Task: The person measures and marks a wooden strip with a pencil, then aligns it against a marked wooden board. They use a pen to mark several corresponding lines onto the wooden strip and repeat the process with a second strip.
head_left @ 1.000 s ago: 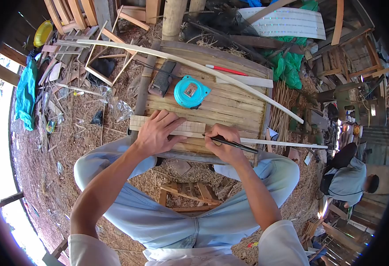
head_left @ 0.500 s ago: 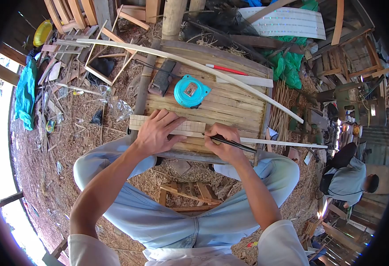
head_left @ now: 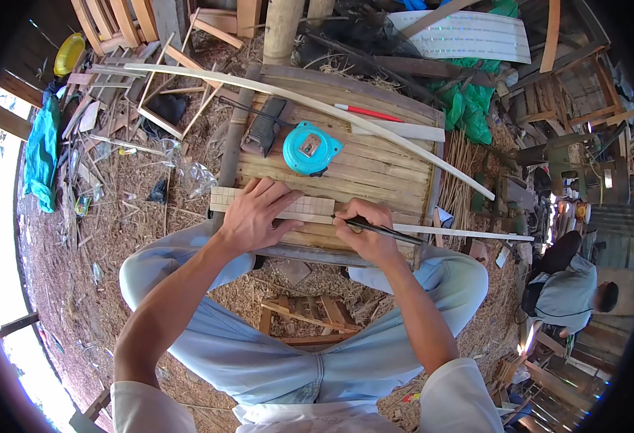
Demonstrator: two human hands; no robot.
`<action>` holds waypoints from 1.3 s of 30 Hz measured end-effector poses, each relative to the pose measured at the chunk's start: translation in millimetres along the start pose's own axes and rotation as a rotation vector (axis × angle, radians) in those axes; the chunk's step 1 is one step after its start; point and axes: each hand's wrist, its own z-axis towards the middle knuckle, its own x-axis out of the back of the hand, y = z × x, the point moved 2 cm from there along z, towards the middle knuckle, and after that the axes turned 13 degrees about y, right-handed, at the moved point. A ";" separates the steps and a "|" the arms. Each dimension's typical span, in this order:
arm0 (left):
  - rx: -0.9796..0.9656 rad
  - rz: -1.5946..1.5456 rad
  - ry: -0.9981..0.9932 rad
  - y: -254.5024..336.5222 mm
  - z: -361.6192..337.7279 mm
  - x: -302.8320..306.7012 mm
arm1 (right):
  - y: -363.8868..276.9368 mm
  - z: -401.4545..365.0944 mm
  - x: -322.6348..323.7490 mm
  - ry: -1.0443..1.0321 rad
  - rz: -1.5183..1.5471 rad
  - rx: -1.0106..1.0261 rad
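My left hand point(head_left: 252, 216) bears down on a pale wooden piece marked with a pencil-like grid point(head_left: 313, 207), fingers over its far side and thumb towards its near side. In my right hand point(head_left: 369, 225) is a black pen point(head_left: 385, 231), its tip at the right end of the gridded piece. A thin pale wood strip point(head_left: 469, 232) runs out to the right from beneath the right hand. Beyond the hands, a turquoise tape measure point(head_left: 310, 149) lies on the slatted bamboo table point(head_left: 393, 173), with a dark block-like object point(head_left: 268, 128) to its left.
A long pale strip point(head_left: 317, 105) crosses the table diagonally, overhanging both sides. Behind it lie a red pen point(head_left: 371, 112) and a short flat slat point(head_left: 411, 131). Wood scraps and shavings point(head_left: 86, 267) cover the ground. Another person point(head_left: 566, 292) sits at the far right.
The pen's back end has swung slightly downward and outward in my right hand. My left hand and the gridded piece stay in place.
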 end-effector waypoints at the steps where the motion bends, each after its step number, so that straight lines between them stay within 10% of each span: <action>1: -0.002 0.002 0.003 -0.1 -0.1 -0.1 | 0.5 0.3 0.0 0.019 0.003 -0.004; 39: 0.011 0.006 -0.005 0.4 -0.4 -0.1 | 0.8 4.6 -9.5 -0.066 0.009 0.012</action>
